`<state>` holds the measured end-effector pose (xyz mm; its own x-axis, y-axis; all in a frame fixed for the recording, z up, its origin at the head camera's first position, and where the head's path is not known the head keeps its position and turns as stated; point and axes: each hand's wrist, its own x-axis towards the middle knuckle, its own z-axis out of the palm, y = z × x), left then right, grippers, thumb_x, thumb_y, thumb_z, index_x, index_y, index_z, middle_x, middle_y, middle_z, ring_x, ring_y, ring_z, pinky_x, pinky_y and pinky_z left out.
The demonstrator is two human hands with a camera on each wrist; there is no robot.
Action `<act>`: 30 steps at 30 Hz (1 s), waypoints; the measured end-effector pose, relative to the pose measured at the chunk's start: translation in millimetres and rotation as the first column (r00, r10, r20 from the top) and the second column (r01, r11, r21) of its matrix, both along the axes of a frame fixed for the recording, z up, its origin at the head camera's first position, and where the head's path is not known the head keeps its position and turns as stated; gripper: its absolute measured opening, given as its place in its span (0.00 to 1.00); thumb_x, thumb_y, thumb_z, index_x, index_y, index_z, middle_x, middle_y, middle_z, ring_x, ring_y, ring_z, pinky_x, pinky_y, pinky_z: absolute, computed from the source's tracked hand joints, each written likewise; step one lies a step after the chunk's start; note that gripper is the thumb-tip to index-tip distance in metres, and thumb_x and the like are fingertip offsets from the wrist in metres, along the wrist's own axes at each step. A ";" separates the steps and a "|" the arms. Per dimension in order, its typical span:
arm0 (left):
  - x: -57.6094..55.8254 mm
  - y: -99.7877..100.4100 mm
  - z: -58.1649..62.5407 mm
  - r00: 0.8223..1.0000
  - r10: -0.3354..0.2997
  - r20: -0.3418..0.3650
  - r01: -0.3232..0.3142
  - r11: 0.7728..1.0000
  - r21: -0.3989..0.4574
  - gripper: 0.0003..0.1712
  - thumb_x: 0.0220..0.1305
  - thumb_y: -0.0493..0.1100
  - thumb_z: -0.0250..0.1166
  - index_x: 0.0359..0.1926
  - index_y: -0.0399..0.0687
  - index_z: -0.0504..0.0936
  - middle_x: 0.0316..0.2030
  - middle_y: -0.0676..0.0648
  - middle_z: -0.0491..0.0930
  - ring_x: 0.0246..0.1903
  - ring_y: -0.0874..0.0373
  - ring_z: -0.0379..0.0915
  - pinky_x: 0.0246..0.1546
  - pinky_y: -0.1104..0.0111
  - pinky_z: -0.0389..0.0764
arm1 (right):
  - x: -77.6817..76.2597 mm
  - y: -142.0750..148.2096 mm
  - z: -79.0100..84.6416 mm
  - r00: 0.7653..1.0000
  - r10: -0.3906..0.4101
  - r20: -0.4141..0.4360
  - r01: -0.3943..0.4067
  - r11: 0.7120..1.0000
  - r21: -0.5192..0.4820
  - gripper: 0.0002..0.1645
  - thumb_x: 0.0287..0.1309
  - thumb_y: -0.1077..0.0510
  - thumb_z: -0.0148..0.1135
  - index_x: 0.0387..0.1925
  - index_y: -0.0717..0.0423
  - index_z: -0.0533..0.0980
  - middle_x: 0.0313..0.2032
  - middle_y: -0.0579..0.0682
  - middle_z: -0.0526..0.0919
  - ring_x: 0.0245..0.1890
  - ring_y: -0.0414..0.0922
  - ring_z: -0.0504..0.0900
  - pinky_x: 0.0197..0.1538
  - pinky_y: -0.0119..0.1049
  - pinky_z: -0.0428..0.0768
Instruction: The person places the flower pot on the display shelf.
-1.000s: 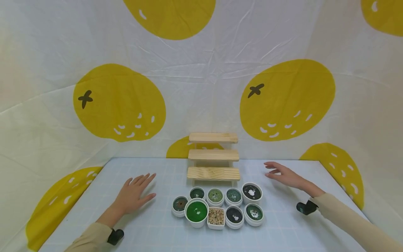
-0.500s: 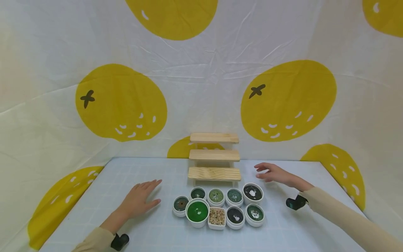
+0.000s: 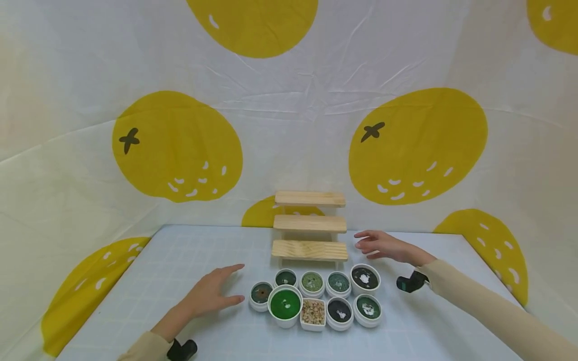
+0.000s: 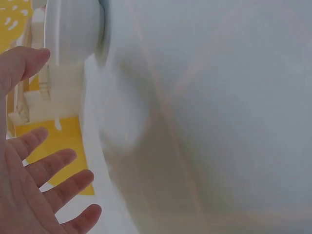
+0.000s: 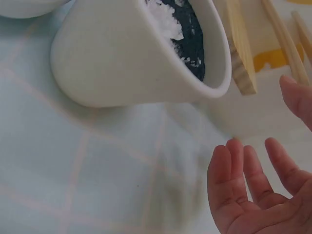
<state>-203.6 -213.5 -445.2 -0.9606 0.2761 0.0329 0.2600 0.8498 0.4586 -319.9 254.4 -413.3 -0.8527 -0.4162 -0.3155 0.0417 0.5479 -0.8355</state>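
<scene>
My left hand point(image 3: 205, 295), fingers spread and holding nothing, is just left of a small white pot with dark green and brown contents point(image 3: 261, 293). In the left wrist view its thumb overlaps a white pot point(image 4: 73, 31). My right hand point(image 3: 388, 247) hovers empty with relaxed fingers, behind and right of the white pot with black and white contents point(image 3: 365, 278); that pot point(image 5: 117, 58) looms large in the right wrist view. Between the hands stand several more pots, among them a taller one with bright green contents point(image 3: 285, 304) and a square dish of tan granules point(image 3: 313, 313).
A three-step wooden stand point(image 3: 309, 249) rises behind the pots. The table point(image 3: 244, 346) has a pale blue checked cover. A white cloth with large yellow fruit prints point(image 3: 293, 140) hangs at the back and sides. Each wrist wears a black camera point(image 3: 412, 282).
Both hands have moved inward: the left hand right and slightly down toward the pots, the right hand left toward the stand. The pots and stand stay in place.
</scene>
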 end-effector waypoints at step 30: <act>-7.2 21.7 -21.9 0.947 -0.266 0.183 0.102 0.784 0.612 0.48 0.46 0.40 0.77 0.66 0.36 0.64 0.59 0.32 0.71 0.54 0.45 0.71 0.45 0.75 0.79 | -14.2 -30.9 -8.7 0.976 0.060 0.210 -0.015 0.978 -0.209 0.39 0.64 0.57 0.59 0.67 0.74 0.54 0.44 0.50 0.81 0.43 0.39 0.81 0.56 0.38 0.80</act>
